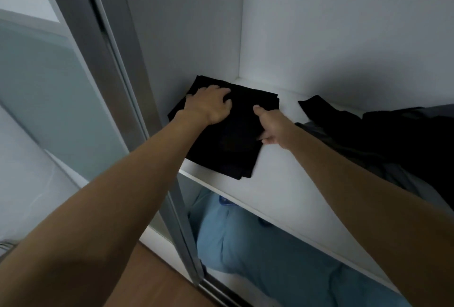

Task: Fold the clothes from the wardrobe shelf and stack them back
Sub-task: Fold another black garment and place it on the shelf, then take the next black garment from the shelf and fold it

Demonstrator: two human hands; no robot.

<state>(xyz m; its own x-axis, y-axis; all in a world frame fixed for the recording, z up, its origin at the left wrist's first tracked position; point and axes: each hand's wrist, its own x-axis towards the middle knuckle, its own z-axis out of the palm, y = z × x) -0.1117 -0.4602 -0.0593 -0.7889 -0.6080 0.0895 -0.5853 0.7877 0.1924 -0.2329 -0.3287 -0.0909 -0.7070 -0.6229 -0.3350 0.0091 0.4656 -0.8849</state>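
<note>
A folded black garment point(233, 144) lies on the white wardrobe shelf point(277, 191), pushed into the back left corner. My left hand point(208, 105) rests flat on its far left part, fingers spread. My right hand point(270, 127) is at the garment's right edge, with the thumb on top and the other fingers tucked under the cloth. A heap of unfolded dark clothes point(383, 139) lies on the same shelf to the right.
A grey sliding door frame point(118, 85) stands just left of the shelf, close to my left forearm. Light blue fabric point(258, 245) fills the compartment below the shelf. The wardrobe's white back wall point(344, 36) rises behind the clothes.
</note>
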